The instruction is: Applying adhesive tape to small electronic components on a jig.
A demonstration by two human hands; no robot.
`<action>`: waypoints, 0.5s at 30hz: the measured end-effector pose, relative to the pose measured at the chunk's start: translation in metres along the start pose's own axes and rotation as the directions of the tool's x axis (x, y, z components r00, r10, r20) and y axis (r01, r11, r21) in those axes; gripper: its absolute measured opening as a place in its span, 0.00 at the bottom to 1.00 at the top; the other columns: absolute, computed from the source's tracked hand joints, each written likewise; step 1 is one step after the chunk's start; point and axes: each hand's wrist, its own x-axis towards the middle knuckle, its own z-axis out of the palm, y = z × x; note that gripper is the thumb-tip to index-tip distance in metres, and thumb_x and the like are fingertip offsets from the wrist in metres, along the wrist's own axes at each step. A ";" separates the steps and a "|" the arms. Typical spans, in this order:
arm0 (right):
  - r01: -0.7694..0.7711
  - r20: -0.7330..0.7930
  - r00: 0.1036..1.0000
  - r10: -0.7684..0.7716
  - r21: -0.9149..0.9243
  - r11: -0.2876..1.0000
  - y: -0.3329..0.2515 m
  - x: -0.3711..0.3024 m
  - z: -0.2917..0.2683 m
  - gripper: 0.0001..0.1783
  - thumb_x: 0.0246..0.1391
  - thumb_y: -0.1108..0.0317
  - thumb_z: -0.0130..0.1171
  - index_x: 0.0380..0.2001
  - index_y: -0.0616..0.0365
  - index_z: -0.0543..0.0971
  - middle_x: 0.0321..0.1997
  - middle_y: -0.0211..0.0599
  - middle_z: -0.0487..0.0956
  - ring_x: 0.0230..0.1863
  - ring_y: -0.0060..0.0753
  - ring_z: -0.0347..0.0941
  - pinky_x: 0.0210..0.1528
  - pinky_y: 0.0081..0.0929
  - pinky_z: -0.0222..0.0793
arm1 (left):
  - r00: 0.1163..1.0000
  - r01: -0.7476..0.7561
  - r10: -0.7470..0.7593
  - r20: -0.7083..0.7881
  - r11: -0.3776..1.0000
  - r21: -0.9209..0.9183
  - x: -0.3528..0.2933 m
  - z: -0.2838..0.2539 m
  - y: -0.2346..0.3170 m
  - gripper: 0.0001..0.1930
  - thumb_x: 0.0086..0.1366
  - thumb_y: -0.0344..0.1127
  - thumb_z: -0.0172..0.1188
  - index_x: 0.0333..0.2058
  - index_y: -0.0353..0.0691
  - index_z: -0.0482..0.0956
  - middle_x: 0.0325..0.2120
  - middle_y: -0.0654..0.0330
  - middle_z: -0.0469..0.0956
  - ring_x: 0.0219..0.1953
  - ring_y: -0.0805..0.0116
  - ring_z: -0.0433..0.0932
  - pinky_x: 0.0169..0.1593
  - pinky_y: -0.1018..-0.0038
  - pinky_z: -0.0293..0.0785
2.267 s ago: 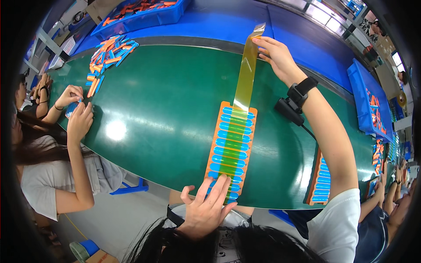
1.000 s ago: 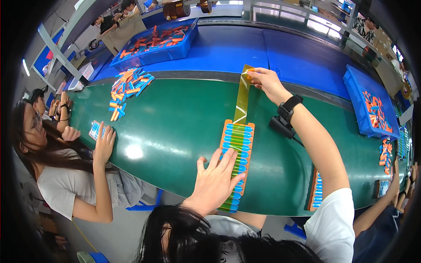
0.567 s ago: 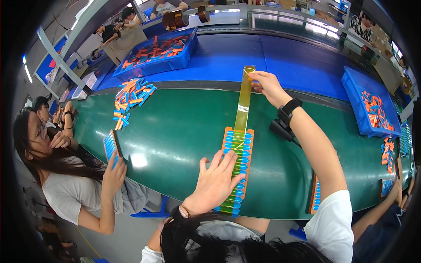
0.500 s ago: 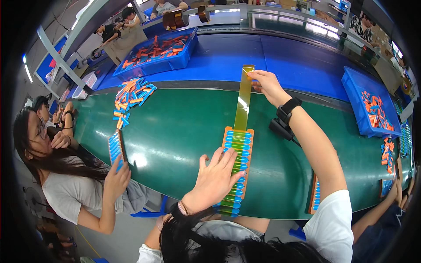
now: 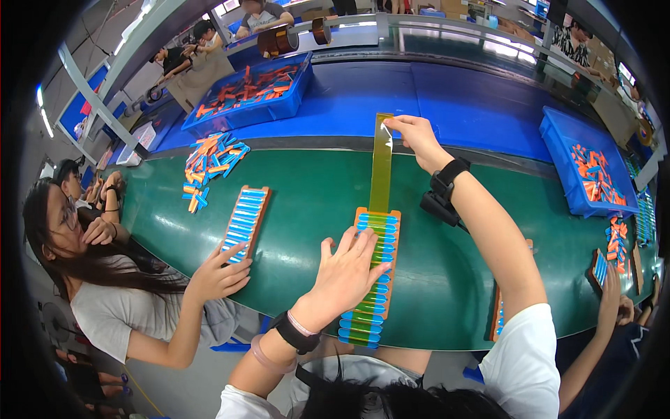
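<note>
A long orange holder (image 5: pixel 396 244) lies on the green table in front of me, filled with a row of blue-topped pieces (image 5: pixel 380 288). Along its middle runs a strip of translucent yellow tape (image 5: pixel 380 174), which extends beyond the holder's far end. My right hand (image 5: pixel 417 137) pinches the far end of this strip between thumb and fingers, above the blue surface's near edge. My left hand (image 5: pixel 342 272) rests on the tape and the pieces, fingers stretched out, covering part of the row. At the near end, several taped blue pieces reach past the holder to the table edge.
At left, a co-worker's hand (image 5: pixel 222 276) touches another filled holder (image 5: pixel 246 213). Loose orange and blue pieces (image 5: pixel 209 162) lie beyond it. Blue bins stand back left (image 5: pixel 283 105) and right (image 5: pixel 558 167). A further holder (image 5: pixel 498 314) lies partly behind my right forearm.
The strip's far end and my right hand have shifted slightly left and nearer. My left hand stays on the row. The co-worker's holder at left has moved right, toward mine.
</note>
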 end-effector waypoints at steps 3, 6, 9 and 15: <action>0.022 -0.017 1.000 -0.022 0.000 1.000 0.001 -0.002 0.000 0.15 0.46 0.57 0.57 0.32 0.56 0.77 0.28 0.23 0.70 0.25 0.16 0.54 0.27 0.16 0.51 | 1.000 0.019 -0.019 0.006 1.000 0.016 0.002 0.004 -0.001 0.25 0.60 0.47 0.46 0.49 0.35 0.62 0.50 0.55 0.61 0.52 0.60 0.55 0.49 0.59 0.52; 0.035 0.000 0.999 -0.035 0.011 0.999 -0.003 -0.007 0.002 0.15 0.45 0.58 0.57 0.32 0.56 0.77 0.27 0.23 0.69 0.27 0.16 0.55 0.28 0.17 0.51 | 0.999 0.039 -0.039 -0.020 0.999 0.023 0.005 0.005 -0.003 0.23 0.60 0.47 0.46 0.48 0.37 0.63 0.51 0.54 0.58 0.53 0.58 0.54 0.49 0.57 0.52; -0.010 -0.021 1.000 0.011 0.079 0.997 -0.009 -0.013 0.003 0.12 0.44 0.64 0.58 0.30 0.60 0.78 0.36 0.37 0.75 0.46 0.30 0.64 0.52 0.31 0.52 | 0.999 0.037 -0.035 -0.040 0.999 0.028 0.012 0.003 -0.007 0.22 0.60 0.46 0.47 0.47 0.39 0.64 0.52 0.53 0.56 0.54 0.55 0.52 0.49 0.56 0.52; 0.014 -0.003 1.000 -0.014 0.018 1.000 -0.008 -0.015 0.004 0.15 0.45 0.56 0.57 0.32 0.55 0.77 0.27 0.25 0.70 0.33 0.19 0.59 0.35 0.22 0.53 | 0.998 0.042 -0.040 -0.055 0.998 0.040 0.022 0.008 -0.016 0.19 0.60 0.46 0.47 0.47 0.45 0.65 0.52 0.49 0.53 0.55 0.52 0.49 0.49 0.52 0.52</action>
